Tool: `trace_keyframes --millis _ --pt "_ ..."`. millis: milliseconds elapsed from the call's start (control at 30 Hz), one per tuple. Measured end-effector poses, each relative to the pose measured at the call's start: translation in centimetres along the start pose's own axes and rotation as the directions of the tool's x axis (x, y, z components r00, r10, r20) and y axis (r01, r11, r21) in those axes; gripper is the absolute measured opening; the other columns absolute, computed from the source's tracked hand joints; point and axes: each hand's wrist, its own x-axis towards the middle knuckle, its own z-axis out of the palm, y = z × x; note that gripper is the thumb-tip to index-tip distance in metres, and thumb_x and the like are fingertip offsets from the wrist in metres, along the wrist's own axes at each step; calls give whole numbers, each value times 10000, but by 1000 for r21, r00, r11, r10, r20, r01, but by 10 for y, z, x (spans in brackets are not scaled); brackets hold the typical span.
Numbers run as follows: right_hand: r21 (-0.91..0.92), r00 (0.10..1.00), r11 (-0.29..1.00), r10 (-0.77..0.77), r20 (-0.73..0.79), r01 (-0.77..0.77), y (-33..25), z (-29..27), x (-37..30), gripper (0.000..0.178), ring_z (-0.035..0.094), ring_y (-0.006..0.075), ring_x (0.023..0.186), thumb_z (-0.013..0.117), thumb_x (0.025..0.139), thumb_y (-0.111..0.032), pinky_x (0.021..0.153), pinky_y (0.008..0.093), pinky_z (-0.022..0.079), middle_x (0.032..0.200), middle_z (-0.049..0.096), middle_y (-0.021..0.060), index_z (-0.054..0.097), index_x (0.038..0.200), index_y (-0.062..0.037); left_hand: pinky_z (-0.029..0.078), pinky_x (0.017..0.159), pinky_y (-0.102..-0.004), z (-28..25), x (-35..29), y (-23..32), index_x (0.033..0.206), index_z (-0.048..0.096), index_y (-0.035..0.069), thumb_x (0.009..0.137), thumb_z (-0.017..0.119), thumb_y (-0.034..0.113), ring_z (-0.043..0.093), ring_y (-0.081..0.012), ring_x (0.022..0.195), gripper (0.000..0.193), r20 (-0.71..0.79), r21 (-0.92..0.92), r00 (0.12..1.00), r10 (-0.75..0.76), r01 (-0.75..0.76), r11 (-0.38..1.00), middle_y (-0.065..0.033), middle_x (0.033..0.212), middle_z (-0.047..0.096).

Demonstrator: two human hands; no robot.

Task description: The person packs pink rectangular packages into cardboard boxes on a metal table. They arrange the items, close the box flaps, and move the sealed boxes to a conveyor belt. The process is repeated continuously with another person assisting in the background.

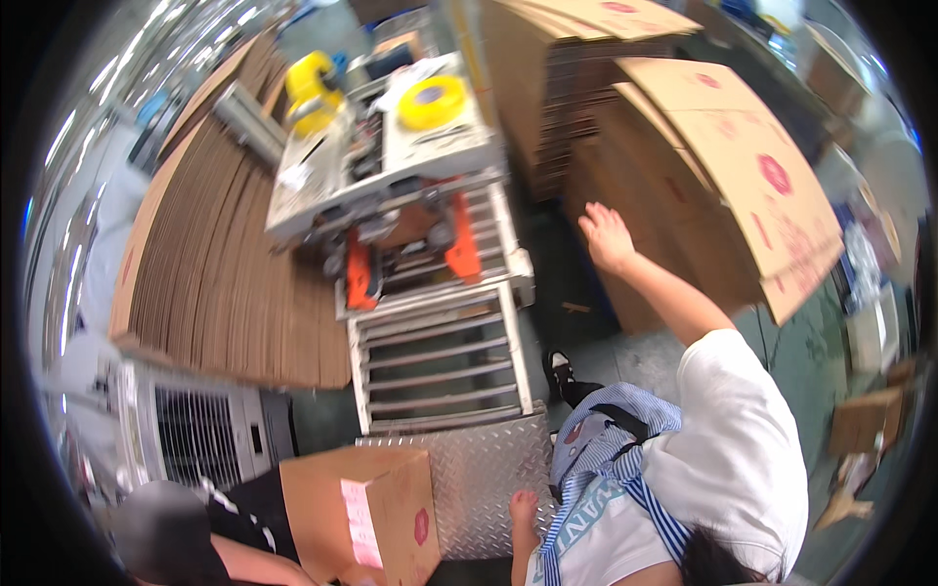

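By the right hand point(608, 239), right of the frame's centre, nothing is seen to be held: its grip is released, fingers extended, beside the flattened cartons point(733, 146) at upper right (whether cardboard is touched cannot be told). The left hand point(524, 508) is held low at centre, over the edge of a metal plate point(479, 469); its grip cannot be judged. The cartons are brown, tilted, marked in red, unevenly edged. Between them and the roller conveyor point(435, 383), a strip of floor is left.
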Motion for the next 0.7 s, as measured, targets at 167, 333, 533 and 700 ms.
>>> trace_keyframes --millis 167,333,533,700 --pt "-197 909 888 412 -60 -415 161 -108 -10 388 389 331 1303 560 818 -135 1069 480 319 1360 444 175 530 1196 -56 458 496 -307 -43 25 -49 1008 541 83 896 538 159 607 -205 662 135 124 90 985 -121 111 990 -66 836 620" --pt "-209 727 715 686 28 -667 203 -145 -77 656 355 325 1329 714 779 -291 1055 490 313 1421 383 165 412 1317 -69 456 494 -302 -39 8 -20 961 560 82 904 527 191 611 -192 664 127 117 139 993 20 -36 990 -64 833 626" --pt "-39 906 909 410 -103 -416 220 -131 -149 563 503 274 1162 681 722 -78 983 429 400 1200 559 82 467 1242 -100 445 509 -268 80 -16 21 1042 564 83 924 513 240 639 -153 719 203 20 280 996 -81 73 957 -57 911 657" --pt "170 964 957 252 -82 -236 228 -167 -175 451 554 290 1028 608 699 1 876 440 458 1048 615 64 545 1138 -85 452 537 -242 201 -15 68 1167 537 101 962 517 273 646 -116 760 268 206 446 976 68 -156 882 -31 1033 669"
